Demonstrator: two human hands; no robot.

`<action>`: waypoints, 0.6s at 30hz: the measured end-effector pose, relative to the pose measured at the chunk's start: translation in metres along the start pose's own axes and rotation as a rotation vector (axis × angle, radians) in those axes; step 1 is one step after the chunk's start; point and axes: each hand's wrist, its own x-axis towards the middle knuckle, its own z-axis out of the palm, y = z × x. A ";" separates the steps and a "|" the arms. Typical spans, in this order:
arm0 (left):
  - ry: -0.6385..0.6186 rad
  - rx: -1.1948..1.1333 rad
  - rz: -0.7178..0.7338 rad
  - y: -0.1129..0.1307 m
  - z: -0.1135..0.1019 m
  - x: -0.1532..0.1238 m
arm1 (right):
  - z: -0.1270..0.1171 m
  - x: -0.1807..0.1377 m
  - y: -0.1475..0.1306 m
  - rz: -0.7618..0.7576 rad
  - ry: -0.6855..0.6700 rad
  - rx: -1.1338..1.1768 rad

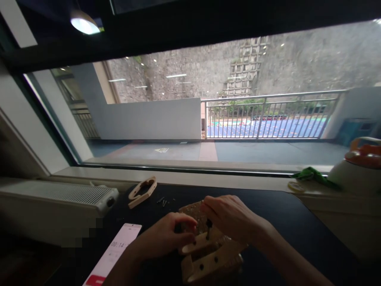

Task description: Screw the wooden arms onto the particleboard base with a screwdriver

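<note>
A wooden assembly [212,260] of light-coloured pieces with holes lies on the dark table [285,222] in front of me. My left hand [166,236] grips its left side with curled fingers. My right hand [230,216] rests on top of it, fingers pinched round a small dark pin or screw [208,227] standing in the wood. A separate wooden frame piece [143,191] lies further back to the left, with a few small screws [163,201] beside it.
A phone [114,252] with a lit timer screen lies at the near left. A white heater-like unit [59,196] stands at the left. On the sill at right are a green cloth [312,174] and a white and orange container [358,165]. A large window is behind.
</note>
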 end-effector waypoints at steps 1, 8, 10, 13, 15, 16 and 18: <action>-0.051 -0.002 -0.020 0.005 0.003 0.011 | 0.000 0.001 0.003 -0.011 -0.011 0.007; -0.002 0.062 0.003 0.008 0.033 0.055 | 0.003 0.002 0.008 0.124 0.049 0.164; 0.060 0.007 0.033 0.006 0.040 0.054 | 0.001 -0.002 0.007 0.100 0.061 0.210; 0.055 -0.069 0.077 0.007 0.043 0.050 | -0.007 -0.009 0.010 0.072 0.073 0.343; 0.032 -0.091 0.100 0.009 0.042 0.049 | -0.011 -0.012 0.014 0.048 0.070 0.419; 0.030 -0.092 0.106 0.010 0.041 0.049 | -0.012 -0.013 0.016 0.036 0.070 0.448; 0.046 -0.071 0.116 0.009 0.041 0.050 | -0.011 -0.011 0.018 0.031 0.080 0.485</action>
